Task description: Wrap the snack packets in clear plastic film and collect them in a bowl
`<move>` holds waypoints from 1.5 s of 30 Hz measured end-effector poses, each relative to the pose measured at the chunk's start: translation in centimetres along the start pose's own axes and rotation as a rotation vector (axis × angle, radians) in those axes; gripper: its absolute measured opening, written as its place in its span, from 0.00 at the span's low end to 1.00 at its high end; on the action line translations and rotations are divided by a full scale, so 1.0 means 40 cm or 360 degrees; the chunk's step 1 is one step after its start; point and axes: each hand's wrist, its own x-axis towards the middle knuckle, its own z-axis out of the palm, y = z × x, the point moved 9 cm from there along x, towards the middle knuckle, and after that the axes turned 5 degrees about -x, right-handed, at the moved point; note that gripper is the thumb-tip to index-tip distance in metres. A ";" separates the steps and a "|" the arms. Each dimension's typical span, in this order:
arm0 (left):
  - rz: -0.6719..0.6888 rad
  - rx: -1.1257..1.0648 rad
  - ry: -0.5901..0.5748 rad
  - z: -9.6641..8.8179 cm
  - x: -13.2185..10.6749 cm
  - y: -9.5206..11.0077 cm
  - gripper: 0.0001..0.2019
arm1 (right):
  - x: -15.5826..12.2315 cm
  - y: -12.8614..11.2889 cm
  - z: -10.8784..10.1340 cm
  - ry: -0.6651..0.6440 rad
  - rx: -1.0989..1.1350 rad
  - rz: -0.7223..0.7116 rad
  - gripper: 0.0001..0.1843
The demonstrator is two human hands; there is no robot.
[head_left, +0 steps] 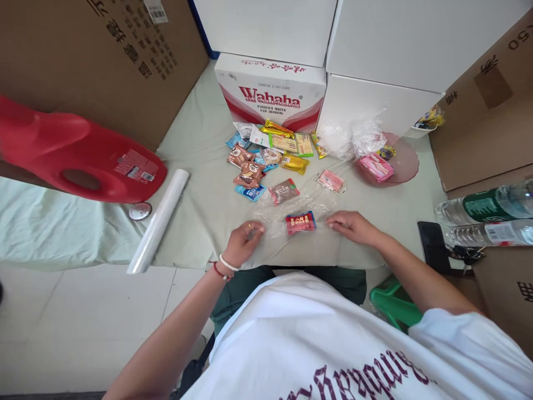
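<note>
A clear plastic bag (291, 214) lies flat on the pale green cloth (200, 183), with a small red and blue snack packet (300, 222) inside or under it. My left hand (245, 240) is closed, pinching the bag's left edge. My right hand (353, 225) rests on the bag's right edge with its fingers bent and pressed down on the plastic. The red packet sits between the two hands. A pile of several snack packets (266, 155) lies farther back, with a pink packet (330, 180) apart on the right.
A Wahaha box (270, 91) and white boxes stand at the back. A pink bowl (406, 164) holds snacks and crumpled plastic. A roll of plastic bags (160, 219) and a red jug (79, 150) lie left. Water bottles (487, 214) and a black phone (431, 244) lie right.
</note>
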 end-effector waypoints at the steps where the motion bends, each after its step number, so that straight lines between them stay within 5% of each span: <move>1: -0.0049 0.0080 0.0058 -0.007 0.023 -0.010 0.15 | 0.032 0.017 -0.011 -0.0018 -0.0015 0.0039 0.19; 6: -0.0204 0.0278 0.0398 -0.052 0.065 -0.038 0.12 | 0.134 0.058 -0.067 0.0218 -0.0623 0.0301 0.15; 9: -0.0219 0.0434 0.0859 -0.126 -0.014 -0.012 0.11 | 0.142 -0.021 -0.069 0.0387 -0.0688 0.0132 0.17; 12: -0.0142 0.0595 0.1269 -0.170 -0.141 0.056 0.09 | 0.142 -0.109 0.006 0.0166 -0.0523 -0.0180 0.18; 14: 0.0036 0.0600 0.1090 -0.126 -0.172 0.115 0.10 | 0.144 -0.133 0.058 0.0007 -0.0528 -0.0244 0.17; 18: 0.0490 0.0514 -0.0033 0.118 -0.122 0.233 0.20 | 0.160 -0.123 0.091 -0.0012 -0.0579 -0.0191 0.17; 20: 0.0531 0.0543 -0.0213 0.189 -0.079 0.259 0.26 | 0.169 -0.113 0.089 -0.0024 -0.0537 -0.0205 0.16; 23: 0.0371 0.0646 -0.0137 0.215 -0.007 0.245 0.28 | 0.191 -0.093 0.076 -0.0099 -0.0459 -0.0189 0.15; 26: 0.0272 0.0751 -0.0027 0.205 0.015 0.221 0.27 | 0.230 -0.058 0.015 0.0137 -0.0562 0.0027 0.19; 28: 0.0273 0.0798 0.0022 0.199 0.007 0.215 0.26 | 0.260 -0.036 -0.022 0.0302 -0.0667 0.0221 0.28; 31: 0.0276 0.0847 0.0063 0.196 -0.009 0.208 0.27 | 0.311 -0.006 -0.015 0.0190 -0.0697 0.0463 0.40; 34: 0.0251 0.0859 0.0083 0.198 -0.015 0.198 0.27 | 0.345 0.001 0.014 -0.0006 -0.0612 0.0567 0.25; 37: 0.0231 0.0799 0.0087 0.199 -0.011 0.190 0.28 | 0.346 -0.026 0.016 -0.0068 -0.0541 0.0539 0.10; 41: 0.0156 0.0392 0.0156 0.190 0.007 0.163 0.28 | 0.294 -0.116 0.009 0.0001 -0.0522 0.0251 0.12; 45: -0.0063 -0.0097 0.0364 0.152 0.040 0.073 0.23 | 0.215 -0.179 0.083 -0.0136 -0.0477 -0.0068 0.12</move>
